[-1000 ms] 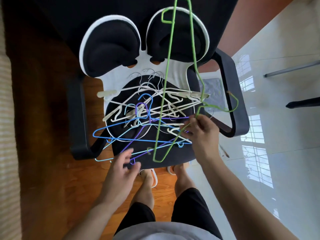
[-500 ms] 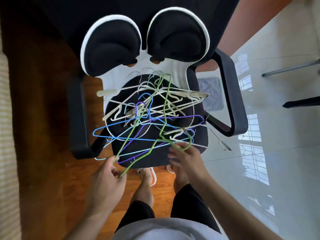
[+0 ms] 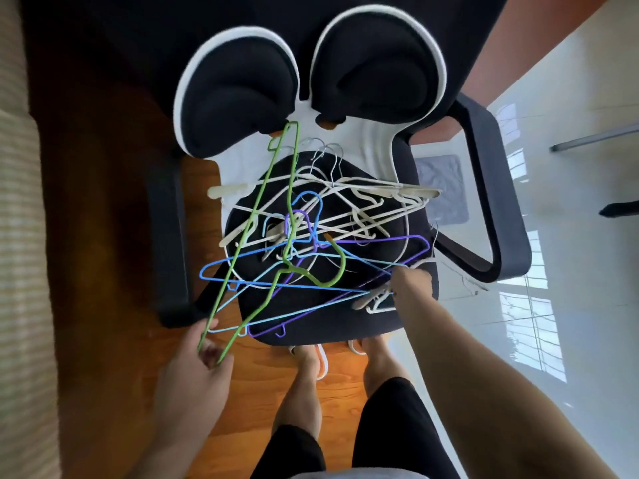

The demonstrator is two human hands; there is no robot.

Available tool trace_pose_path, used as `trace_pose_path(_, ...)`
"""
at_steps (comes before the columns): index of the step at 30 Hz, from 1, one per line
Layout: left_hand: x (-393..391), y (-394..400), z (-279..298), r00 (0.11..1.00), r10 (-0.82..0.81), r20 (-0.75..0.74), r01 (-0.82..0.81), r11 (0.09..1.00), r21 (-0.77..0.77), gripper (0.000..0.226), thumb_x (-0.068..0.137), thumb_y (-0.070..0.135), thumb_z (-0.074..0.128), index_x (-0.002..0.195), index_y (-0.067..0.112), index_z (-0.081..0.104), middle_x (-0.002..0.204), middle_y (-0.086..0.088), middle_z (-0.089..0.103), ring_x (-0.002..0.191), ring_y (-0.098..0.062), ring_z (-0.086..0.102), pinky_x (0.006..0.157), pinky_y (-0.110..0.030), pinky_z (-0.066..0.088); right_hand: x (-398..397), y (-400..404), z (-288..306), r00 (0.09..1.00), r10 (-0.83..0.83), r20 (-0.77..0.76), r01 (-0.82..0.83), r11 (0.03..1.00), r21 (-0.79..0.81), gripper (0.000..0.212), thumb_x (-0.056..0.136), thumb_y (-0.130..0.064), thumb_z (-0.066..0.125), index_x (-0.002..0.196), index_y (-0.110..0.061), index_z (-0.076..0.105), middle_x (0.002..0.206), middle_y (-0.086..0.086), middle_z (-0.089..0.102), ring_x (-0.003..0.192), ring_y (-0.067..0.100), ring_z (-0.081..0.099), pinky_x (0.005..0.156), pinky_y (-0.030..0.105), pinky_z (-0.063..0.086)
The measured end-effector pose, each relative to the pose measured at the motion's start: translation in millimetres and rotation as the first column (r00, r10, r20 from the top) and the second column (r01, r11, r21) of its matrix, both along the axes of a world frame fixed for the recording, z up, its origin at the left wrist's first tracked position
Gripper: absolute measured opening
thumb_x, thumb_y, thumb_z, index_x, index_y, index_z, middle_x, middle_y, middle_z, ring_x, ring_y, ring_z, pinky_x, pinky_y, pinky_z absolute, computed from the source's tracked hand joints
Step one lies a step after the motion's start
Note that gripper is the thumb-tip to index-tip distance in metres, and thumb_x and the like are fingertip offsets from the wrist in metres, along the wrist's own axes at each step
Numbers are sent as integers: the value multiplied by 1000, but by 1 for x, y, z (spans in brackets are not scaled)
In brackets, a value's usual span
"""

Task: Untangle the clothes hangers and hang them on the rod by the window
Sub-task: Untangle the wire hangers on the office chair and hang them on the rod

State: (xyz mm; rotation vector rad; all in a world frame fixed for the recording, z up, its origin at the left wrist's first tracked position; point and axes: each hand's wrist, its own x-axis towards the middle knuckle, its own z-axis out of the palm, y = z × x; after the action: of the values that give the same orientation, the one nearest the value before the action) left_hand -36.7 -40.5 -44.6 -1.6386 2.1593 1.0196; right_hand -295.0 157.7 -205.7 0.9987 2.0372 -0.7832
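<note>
The office chair (image 3: 484, 188) carries the tangle of hangers (image 3: 332, 236) on its seat. The green hanger (image 3: 262, 216) slants above the pile, one corner pinched in the left hand (image 3: 193, 368). The right hand (image 3: 411, 285) reaches into the white hangers (image 3: 377, 299); its fingers seem curled on one, though blurred. Lifting the green one slowly, with its hook kept free of the blue loops, should free it cleanly.

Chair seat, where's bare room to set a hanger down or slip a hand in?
Bare patches: the seat's front edge below the purple hanger, and the backrest's white panel behind the pile. The middle is crowded with crossed hangers.
</note>
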Motion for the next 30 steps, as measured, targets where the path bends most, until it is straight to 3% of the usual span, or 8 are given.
trace_pose_path(4,2,-4,1,1000,-9,-28,11,998,54,42,91,11,67,126,32,57,82,10,64,68,-14,63,59,-35,47,45,16,45,963,260,-73,-254,963,89,13,89,-11,54,95,-3,63,85,15,66,76,31,60,64,32,45)
trace_pose_path(7,1,-7,-1,1000,-26,-9,27,998,54,43,92,14,66,129,33,56,85,12,64,70,-10,62,57,-31,42,76,33,94,894,436,-106,-434,900,42,13,90,-16,55,82,-9,63,78,9,67,74,27,62,64,35,48)
trace_pose_path(12,-3,-16,-8,999,-38,-28,40,996,75,46,91,14,67,133,28,57,91,12,64,70,-15,64,59,-31,44,83,43,177,717,689,-106,-697,711,-88,23,91,-14,55,70,-19,63,72,2,70,73,21,66,71,40,55)
trace_pose_path(17,-5,-21,-11,998,-40,-44,44,995,89,48,93,13,68,138,22,55,92,12,62,69,-15,65,54,-28,45,77,51,232,578,776,-253,-798,602,20,20,90,-7,52,83,-24,61,65,-4,64,65,18,64,67,41,54)
trace_pose_path(20,-3,-20,-12,999,1,-46,4,993,115,50,94,15,67,141,24,53,94,9,63,68,-16,65,52,-28,47,44,38,224,474,791,-388,-816,560,145,27,86,4,47,82,-20,58,66,-1,58,67,26,59,64,40,50)
trace_pose_path(24,4,-17,-8,998,50,-43,-45,994,103,46,95,15,65,139,23,55,90,5,64,67,-16,63,52,-27,42,-26,1,174,328,782,-530,-851,488,194,21,95,1,43,82,-9,55,70,8,52,64,27,45,58,33,40)
trace_pose_path(28,12,-17,-2,999,47,-21,-45,996,73,45,94,9,65,136,22,56,78,4,64,60,-14,60,50,-27,38,-94,-42,123,86,760,-645,-883,358,305,28,88,6,41,96,-10,63,80,6,54,71,30,53,63,42,47)
trace_pose_path(30,13,-17,0,998,55,-5,-54,996,74,44,94,9,64,136,22,55,78,3,64,59,-14,60,51,-26,39,-117,-64,97,13,784,-620,-873,311,375,38,90,7,43,112,-13,66,92,5,61,80,29,59,64,38,48)
